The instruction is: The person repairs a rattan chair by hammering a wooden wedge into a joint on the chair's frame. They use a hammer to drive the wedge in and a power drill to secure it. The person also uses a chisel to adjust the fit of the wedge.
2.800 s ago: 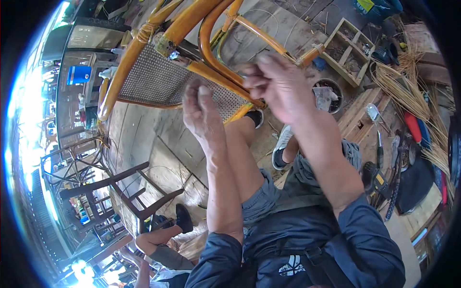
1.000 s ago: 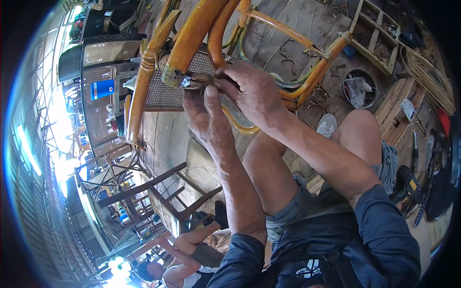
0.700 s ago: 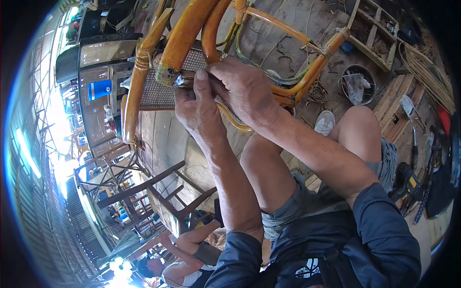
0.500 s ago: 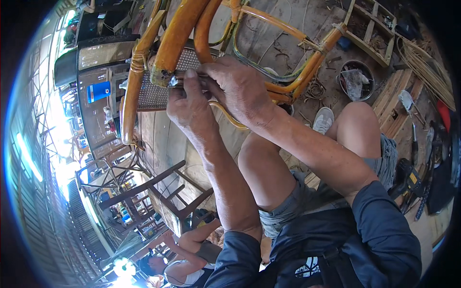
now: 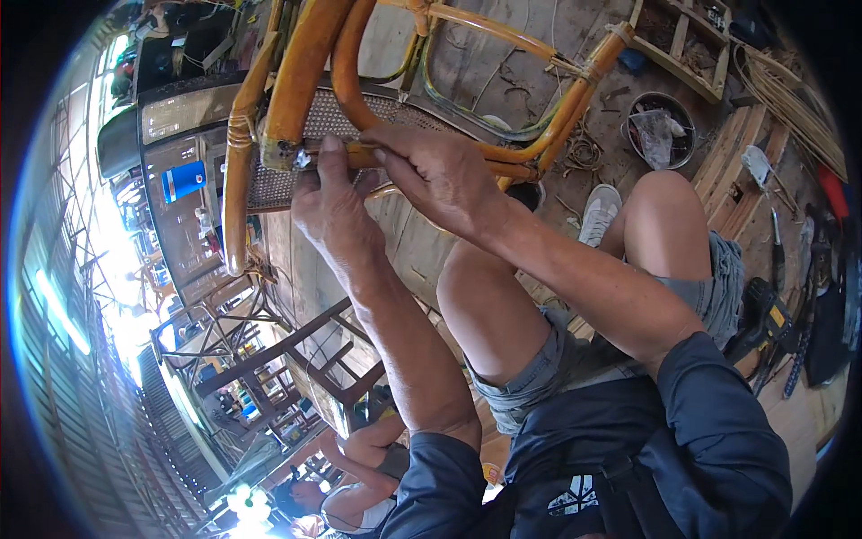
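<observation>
A glossy, orange-brown rattan chair frame (image 5: 305, 81) fills the upper middle of the head view, with thick bent poles and a woven cane panel (image 5: 269, 187) behind them. My left hand (image 5: 337, 202) is closed on a short rattan rail (image 5: 359, 156) beside the cut end of a thick pole, thumb on top and fingers curled beneath. On the same rail, just to the right, my right hand (image 5: 440, 171) grips with thumb and bent fingers. A small pale, shiny bit shows at the joint by my left thumb. Whether a thin strip lies under my fingers is hidden.
A metal bowl (image 5: 660, 131) holding a plastic bag stands right of my knees, near a wooden frame (image 5: 687, 49), stacked planks (image 5: 727, 180) and coiled rattan strips (image 5: 786, 108). A cordless tool (image 5: 763, 323) lies far right. Dark chair frames (image 5: 332, 359) and another person (image 5: 359, 485) are lower left.
The chair and both hands appear farther left in the view. My right hand has drawn slightly away from my left thumb, baring more of the rail between them.
</observation>
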### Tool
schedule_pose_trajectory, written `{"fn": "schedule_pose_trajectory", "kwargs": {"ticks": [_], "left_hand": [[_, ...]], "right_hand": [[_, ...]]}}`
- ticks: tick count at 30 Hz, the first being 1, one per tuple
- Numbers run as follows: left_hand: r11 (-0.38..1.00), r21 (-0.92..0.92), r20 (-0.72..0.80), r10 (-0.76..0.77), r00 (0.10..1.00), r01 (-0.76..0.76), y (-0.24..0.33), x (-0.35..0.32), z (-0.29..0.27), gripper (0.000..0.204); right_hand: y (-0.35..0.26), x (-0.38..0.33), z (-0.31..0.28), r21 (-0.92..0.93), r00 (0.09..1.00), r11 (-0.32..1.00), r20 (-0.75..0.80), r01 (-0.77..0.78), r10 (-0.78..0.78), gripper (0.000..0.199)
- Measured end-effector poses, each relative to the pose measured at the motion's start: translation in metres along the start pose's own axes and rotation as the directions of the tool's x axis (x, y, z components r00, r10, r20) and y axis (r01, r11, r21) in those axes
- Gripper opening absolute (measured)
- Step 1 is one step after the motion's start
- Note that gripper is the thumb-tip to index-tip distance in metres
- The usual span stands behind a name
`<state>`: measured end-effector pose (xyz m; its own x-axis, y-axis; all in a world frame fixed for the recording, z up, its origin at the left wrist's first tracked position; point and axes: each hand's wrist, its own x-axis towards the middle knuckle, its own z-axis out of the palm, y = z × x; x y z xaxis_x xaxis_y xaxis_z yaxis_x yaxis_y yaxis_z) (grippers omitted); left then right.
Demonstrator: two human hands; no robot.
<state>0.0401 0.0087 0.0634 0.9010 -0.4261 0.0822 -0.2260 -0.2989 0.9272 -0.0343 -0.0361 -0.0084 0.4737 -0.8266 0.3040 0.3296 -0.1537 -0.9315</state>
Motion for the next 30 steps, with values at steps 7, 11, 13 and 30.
{"fn": "schedule_pose_trajectory", "kwargs": {"ticks": [7, 11, 13, 30], "left_hand": [[1.0, -0.028, 0.037, 0.009, 0.999, -0.008, -0.006, 0.004, -0.006, 0.027], [1.0, -0.005, -0.005, 0.005, 1.0, -0.005, -0.01, 0.001, -0.008, 0.025], [0.997, -0.068, -0.015, 0.023, 1.0, -0.024, -0.009, -0.003, -0.009, 0.025], [0.745, -0.663, -0.018, 0.085, 0.996, -0.075, -0.04, -0.017, 0.016, 0.03]], "right_hand": [[-0.004, 0.019, 0.011, -0.202, 0.987, 0.978, 0.162, 0.054, -0.021, 0.026], [-0.011, 0.023, 0.006, -0.314, 0.978, 0.936, 0.179, 0.16, -0.107, 0.026], [-0.012, 0.024, 0.009, -0.338, 0.972, 0.918, 0.179, 0.208, -0.154, 0.029], [-0.021, 0.024, 0.008, -0.431, 0.979, 0.901, 0.2, 0.057, 0.033, 0.017]]}}
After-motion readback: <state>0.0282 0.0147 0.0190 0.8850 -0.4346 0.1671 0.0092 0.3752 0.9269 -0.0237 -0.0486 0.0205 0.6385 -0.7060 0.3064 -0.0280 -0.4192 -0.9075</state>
